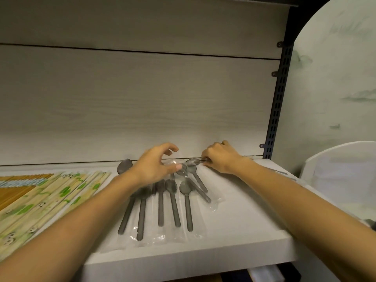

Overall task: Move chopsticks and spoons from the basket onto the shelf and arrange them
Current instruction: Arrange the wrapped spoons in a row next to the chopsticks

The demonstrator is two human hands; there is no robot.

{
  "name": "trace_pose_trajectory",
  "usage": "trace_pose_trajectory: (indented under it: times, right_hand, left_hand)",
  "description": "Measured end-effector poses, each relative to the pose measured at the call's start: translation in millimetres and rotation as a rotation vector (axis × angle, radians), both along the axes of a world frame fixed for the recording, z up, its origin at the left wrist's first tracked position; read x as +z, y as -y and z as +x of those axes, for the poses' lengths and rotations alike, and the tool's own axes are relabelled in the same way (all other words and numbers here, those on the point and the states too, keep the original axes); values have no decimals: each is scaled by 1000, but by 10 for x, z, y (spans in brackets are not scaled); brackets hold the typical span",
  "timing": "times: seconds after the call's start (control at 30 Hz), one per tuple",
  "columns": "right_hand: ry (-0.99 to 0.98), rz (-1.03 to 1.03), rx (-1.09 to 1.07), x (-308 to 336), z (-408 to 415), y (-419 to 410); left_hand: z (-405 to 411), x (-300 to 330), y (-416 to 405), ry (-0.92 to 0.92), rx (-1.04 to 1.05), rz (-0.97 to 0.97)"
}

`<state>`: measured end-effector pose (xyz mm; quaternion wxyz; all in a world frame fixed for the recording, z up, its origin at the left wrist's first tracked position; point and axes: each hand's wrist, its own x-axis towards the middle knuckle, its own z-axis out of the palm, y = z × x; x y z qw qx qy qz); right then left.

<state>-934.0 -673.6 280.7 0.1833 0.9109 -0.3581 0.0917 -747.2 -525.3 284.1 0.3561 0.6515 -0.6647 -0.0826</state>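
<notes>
Several grey spoons [174,204] in clear plastic sleeves lie side by side on the white shelf [234,226], handles toward me. My left hand [156,165] hovers over their bowls, thumb and fingers pinching the clear wrapper of a spoon [184,170]. My right hand [220,157] rests at the back of the shelf, fingers closed on the handle of a metal spoon [193,161] lying crosswise. Packs of chopsticks [46,198] in green panda-print wrappers lie in rows on the shelf's left part. The basket is out of view.
A pale wood-grain back panel [142,102] closes the shelf behind. A black slotted upright [277,98] stands at the right end. Beyond it is a white rounded object [341,174]. One more grey spoon [124,165] lies near the back wall.
</notes>
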Motion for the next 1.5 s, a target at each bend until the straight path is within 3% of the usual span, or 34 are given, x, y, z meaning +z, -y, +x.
trace_pose_trajectory:
  times: [0.1,0.33,0.63,0.8,0.97,1.23,1.5]
  right_hand:
    - [33,1,27,-95,64,62]
    - [162,-74,70,-108,64,130]
    - [897,-61,315,178,99,-102]
    - [1128,204,365,477,298,-533]
    - [1295,652,456,617,598,-984]
    - [1249,1089,316,533,1172,-1426]
    - [966,1133,34,249,1565,-1420]
  left_hand:
    - [65,-49,39,260,77,-59]
    - [184,-55,23,322,149,-38]
    - [194,10,-35,297,188,-70]
    - [310,130,-228,169,178,-104]
    - [600,218,-610,136,224,-127]
    - [1066,94,-1012,168,289,-111]
    - [1179,-137,-961,160,265,-36]
